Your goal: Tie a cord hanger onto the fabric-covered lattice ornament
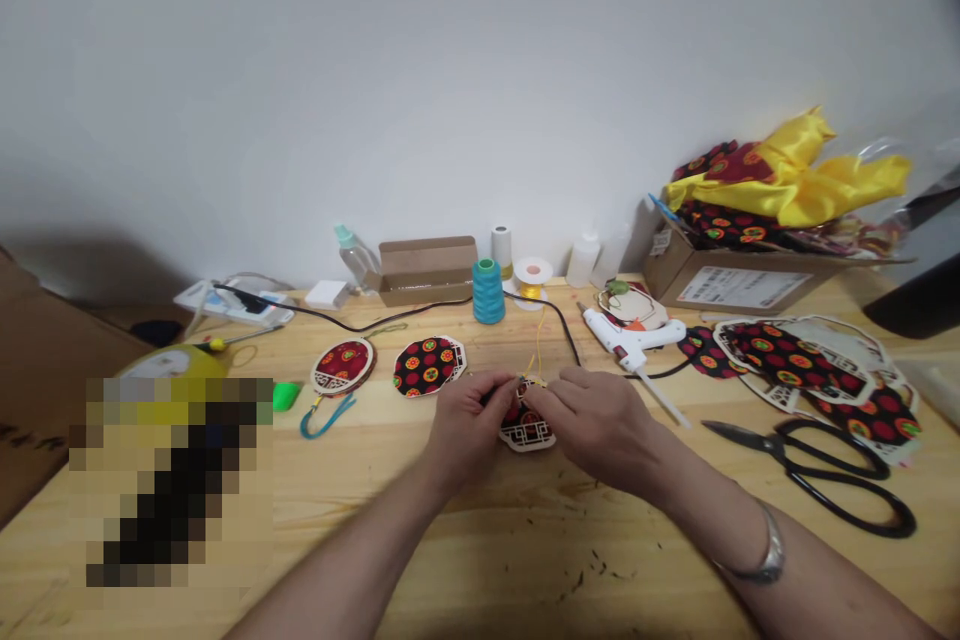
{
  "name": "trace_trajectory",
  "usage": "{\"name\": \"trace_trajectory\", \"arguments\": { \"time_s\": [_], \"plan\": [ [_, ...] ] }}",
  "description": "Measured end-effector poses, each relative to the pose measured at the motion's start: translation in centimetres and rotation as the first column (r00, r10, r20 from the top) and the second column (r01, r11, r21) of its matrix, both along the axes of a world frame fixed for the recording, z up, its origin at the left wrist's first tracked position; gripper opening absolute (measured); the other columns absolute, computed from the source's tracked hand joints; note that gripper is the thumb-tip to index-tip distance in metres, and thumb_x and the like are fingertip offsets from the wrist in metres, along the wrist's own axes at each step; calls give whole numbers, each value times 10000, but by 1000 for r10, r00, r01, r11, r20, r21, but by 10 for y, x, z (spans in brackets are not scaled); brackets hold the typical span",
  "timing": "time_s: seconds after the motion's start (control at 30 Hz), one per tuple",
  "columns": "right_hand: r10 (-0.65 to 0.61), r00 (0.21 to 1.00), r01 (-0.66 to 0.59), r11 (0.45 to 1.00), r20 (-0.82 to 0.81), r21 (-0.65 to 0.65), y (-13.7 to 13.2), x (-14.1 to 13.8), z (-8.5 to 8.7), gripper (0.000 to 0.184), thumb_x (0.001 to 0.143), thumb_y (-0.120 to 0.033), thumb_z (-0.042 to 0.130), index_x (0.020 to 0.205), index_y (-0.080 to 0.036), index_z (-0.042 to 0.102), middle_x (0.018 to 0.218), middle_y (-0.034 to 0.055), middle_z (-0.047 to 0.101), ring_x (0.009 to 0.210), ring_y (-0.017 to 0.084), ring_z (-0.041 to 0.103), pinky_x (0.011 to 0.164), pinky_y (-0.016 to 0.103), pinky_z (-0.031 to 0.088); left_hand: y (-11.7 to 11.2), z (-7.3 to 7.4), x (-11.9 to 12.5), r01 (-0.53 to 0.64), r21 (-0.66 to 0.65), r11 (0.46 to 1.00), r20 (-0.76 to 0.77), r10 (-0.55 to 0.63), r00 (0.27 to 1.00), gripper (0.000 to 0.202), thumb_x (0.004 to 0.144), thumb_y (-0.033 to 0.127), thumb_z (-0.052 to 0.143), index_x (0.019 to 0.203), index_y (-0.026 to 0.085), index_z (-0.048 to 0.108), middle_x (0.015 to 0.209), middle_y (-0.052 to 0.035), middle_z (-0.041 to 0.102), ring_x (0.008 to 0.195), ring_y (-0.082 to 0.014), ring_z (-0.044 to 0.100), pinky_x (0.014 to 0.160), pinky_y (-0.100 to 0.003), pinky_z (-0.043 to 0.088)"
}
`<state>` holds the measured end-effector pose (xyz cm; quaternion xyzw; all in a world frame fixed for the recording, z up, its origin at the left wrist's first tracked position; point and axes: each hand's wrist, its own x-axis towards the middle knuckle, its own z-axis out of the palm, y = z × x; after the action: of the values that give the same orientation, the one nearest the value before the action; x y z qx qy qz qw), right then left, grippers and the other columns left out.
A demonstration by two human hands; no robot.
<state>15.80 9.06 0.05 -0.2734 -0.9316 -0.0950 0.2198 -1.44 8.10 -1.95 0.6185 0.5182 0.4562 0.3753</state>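
Note:
Between my two hands is a small wooden-framed ornament (pixel 529 436) with dark patterned fabric and a lattice edge. My left hand (pixel 474 420) pinches its left upper side. The fingers of my right hand (pixel 592 420) are closed at its top right, where a thin yellow cord (pixel 538 345) runs up to a white spool (pixel 533 272). My fingertips hide the spot where cord and ornament meet. To the left lie an octagonal fabric-covered piece (pixel 427 366) and a round ornament (pixel 343 366) with a blue cord loop (pixel 328 416).
A white glue gun (pixel 634 345) and black-handled scissors (pixel 806 460) lie to the right, near stacked fabric pieces (pixel 795 360). Along the wall stand a blue thread cone (pixel 488 295), an open cardboard box (pixel 427 285), bottles (pixel 583 260) and a carton (pixel 742 285) of fabric.

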Motion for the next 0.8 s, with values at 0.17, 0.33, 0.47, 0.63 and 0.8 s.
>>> {"name": "trace_trajectory", "arguments": {
  "time_s": [0.17,0.33,0.47,0.63,0.8],
  "plan": [
    [19,999,-21,998,-36,-57,5,6,12,240,878,-123,379,814,-169,606,640,26,566,616,148,432,527,282,267,-3,3,3,193,-22,981,9,-193,981,181,777,217,554,797,223,735,687,-3,707,632,-149,608,601,-234,455],
    [-65,962,-20,952,-266,-305,19,13,8,203,867,-188,454,775,-182,635,649,23,597,625,126,487,559,239,315,-6,6,4,285,-85,955,92,-278,956,149,756,227,591,753,215,739,680,-21,702,624,-151,608,586,-235,459],
    [-182,894,-104,806,-410,-583,27,12,0,164,837,-229,523,740,-187,649,650,10,611,624,117,521,583,224,365,-6,6,3,263,-124,957,175,-240,955,163,758,259,597,705,184,731,648,-37,690,601,-155,604,567,-243,470],
    [-224,845,-189,725,-486,-662,28,2,-9,162,805,-203,545,685,-170,648,684,21,616,639,121,550,588,229,423,-4,6,1,167,-166,972,256,-121,959,191,766,289,596,689,160,713,608,-24,666,575,-136,577,561,-237,468],
    [-250,824,-205,705,-509,-679,24,-3,-14,181,818,-207,535,706,-168,673,711,35,609,629,118,551,578,234,440,-2,6,0,94,-173,980,289,-41,957,187,754,286,609,658,151,696,586,-6,634,561,-120,537,555,-226,445]
  ]
}}
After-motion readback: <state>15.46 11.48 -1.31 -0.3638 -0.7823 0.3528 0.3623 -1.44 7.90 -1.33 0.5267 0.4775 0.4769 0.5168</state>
